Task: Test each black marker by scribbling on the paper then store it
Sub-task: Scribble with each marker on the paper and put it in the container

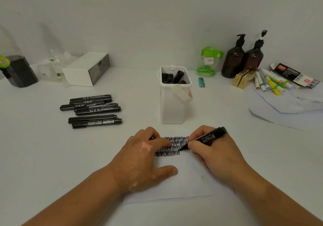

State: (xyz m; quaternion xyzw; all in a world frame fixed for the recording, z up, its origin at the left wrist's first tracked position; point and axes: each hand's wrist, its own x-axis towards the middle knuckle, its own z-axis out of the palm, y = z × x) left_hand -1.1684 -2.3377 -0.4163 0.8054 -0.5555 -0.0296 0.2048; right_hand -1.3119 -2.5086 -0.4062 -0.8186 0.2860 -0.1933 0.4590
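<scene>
1. Two bare forearms reach in from 6 o'clock. The left hand [145,157] lies flat on the paper [188,185], fingers straight and loosely spread, thumb stretched toward 3 o'clock.
2. Right hand [216,154]: thumb and curled fingers pinch a black marker [209,137]. Its tip sticks out at 8 o'clock of the fingertips and touches the paper at the right end of the black scribbles [172,147]. Its back end points to 2 o'clock.
3. White print on that marker's barrel is too blurred to read.
4. At 10 o'clock of the hands lie loose markers [92,110]. One reads "Permanent Marker"; the other print I cannot make out.
5. At 12 o'clock a white tub [172,108] stands upright with black markers inside.
6. At 2 o'clock stand two brown pump bottles [243,59], beside coloured pens [272,83] and a printed packet [295,76] too small to read.
7. Everything rests on a white table [43,147] against a plain pale wall [157,15].
</scene>
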